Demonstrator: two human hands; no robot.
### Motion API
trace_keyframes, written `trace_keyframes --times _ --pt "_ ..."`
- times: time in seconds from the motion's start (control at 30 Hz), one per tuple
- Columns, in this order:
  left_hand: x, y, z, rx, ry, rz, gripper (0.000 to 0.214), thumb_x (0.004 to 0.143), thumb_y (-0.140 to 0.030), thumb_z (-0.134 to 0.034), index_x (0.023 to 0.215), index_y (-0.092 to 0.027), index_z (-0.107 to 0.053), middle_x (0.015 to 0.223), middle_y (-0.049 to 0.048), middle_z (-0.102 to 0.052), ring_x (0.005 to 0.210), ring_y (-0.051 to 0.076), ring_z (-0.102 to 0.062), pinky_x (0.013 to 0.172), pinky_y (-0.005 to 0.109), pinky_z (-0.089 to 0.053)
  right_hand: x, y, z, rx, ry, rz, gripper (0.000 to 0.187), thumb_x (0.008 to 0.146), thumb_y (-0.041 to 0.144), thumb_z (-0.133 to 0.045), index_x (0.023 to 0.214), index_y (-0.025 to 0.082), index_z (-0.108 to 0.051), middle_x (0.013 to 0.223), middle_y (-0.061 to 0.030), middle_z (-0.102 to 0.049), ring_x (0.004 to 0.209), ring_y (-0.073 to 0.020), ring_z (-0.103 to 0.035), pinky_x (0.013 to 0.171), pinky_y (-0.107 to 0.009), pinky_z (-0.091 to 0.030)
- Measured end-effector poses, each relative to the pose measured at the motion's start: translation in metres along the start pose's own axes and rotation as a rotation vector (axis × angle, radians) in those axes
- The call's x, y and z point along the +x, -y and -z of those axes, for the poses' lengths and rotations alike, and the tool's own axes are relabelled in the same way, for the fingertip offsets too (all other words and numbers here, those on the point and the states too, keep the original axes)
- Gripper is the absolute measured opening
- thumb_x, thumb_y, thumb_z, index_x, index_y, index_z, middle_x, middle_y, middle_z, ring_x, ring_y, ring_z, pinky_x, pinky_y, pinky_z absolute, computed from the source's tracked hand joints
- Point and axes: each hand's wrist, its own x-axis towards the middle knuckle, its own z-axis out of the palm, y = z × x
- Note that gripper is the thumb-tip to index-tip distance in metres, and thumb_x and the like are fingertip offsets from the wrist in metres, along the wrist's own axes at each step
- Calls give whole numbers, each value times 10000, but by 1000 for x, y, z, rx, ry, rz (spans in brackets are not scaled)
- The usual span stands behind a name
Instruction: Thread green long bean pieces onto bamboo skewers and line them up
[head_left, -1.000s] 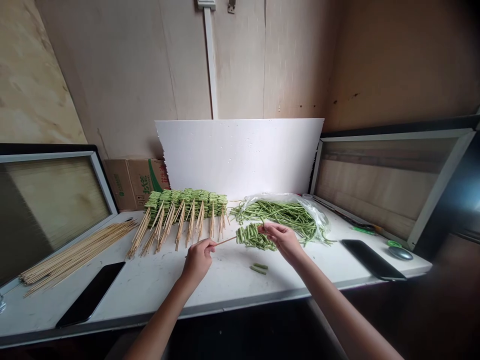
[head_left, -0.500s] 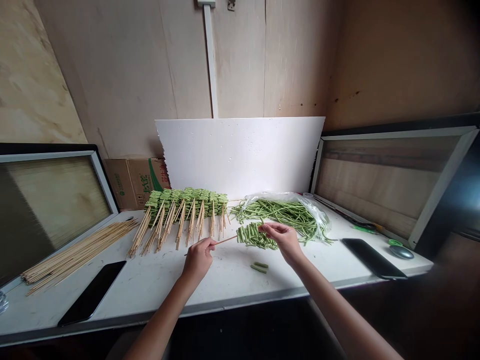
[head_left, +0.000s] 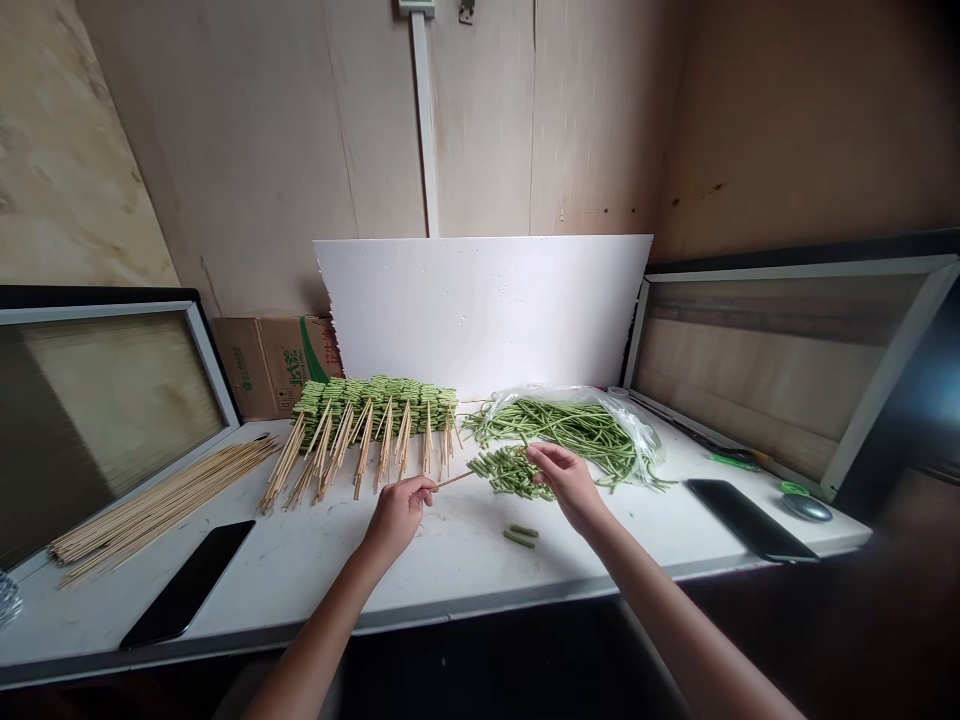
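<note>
My left hand (head_left: 401, 512) is closed around the lower end of a thin bamboo skewer (head_left: 454, 480), which points right and slightly up. Cut green bean pieces (head_left: 491, 466) sit side by side along its far part, over a pile of loose pieces (head_left: 525, 485) on the table; where row and pile part is hard to tell. At the far end of the row my right hand (head_left: 564, 482) pinches a short green bean piece (head_left: 524, 440) between thumb and fingertips. Two loose bean pieces (head_left: 520, 536) lie nearer the table's front edge.
Stacked bean skewers (head_left: 375, 392) stand at the back left, sticks toward me. Bare skewers (head_left: 161, 500) and a black phone (head_left: 187, 583) lie left. Whole long beans (head_left: 562, 425) spill from a plastic bag (head_left: 637, 430). Another phone (head_left: 742, 515) and a mouse (head_left: 806, 506) lie right.
The bean pieces on the skewer now lean more to one side than before. Both hands stay in nearly the same place, and the view has shifted slightly.
</note>
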Motion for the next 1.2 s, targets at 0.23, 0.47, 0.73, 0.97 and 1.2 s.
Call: trace_keyframes --times 0.23,0.47,0.73,0.97,1.2 --pt "-2 -1 -1 26 -65 0 273 897 -86 -492 873 -191 -743 729 30 -724 653 160 -655 649 247 -485 -5 7 -4 -64 -2 46 366 702 551 -886 858 226 -823 941 -71 -773 569 -122 -486 566 -300 -428" --pt "-3 -1 -1 56 -30 -16 314 862 -40 -459 909 -204 -723 790 28 -733 722 169 -680 684 247 -492 -10 7 -11 -62 -48 35 400 671 578 -893 842 223 -823 772 -57 -741 633 -177 -556 585 -323 -417" --pt "-6 0 -4 70 -15 -17 329 859 -24 -437 919 -211 -701 846 41 -740 829 194 -730 712 263 -518 -14 9 -15 -64 -51 -6 437 672 594 -887 866 208 -824 712 -49 -715 593 -163 -516 568 -318 -413" --pt "-7 -2 -3 87 16 -41 346 859 -16 -433 944 -215 -703 872 45 -743 855 200 -731 735 275 -529 -13 7 -14 -53 -53 -11 414 690 572 -886 880 209 -827 718 -45 -711 597 -165 -512 579 -317 -396" --pt "-6 -1 -2 112 16 -59 376 836 15 -431 968 -207 -705 871 45 -746 839 193 -728 734 266 -525 -12 2 -13 -35 -46 -16 376 689 534 -902 873 214 -831 867 -59 -753 574 -121 -461 568 -302 -401"
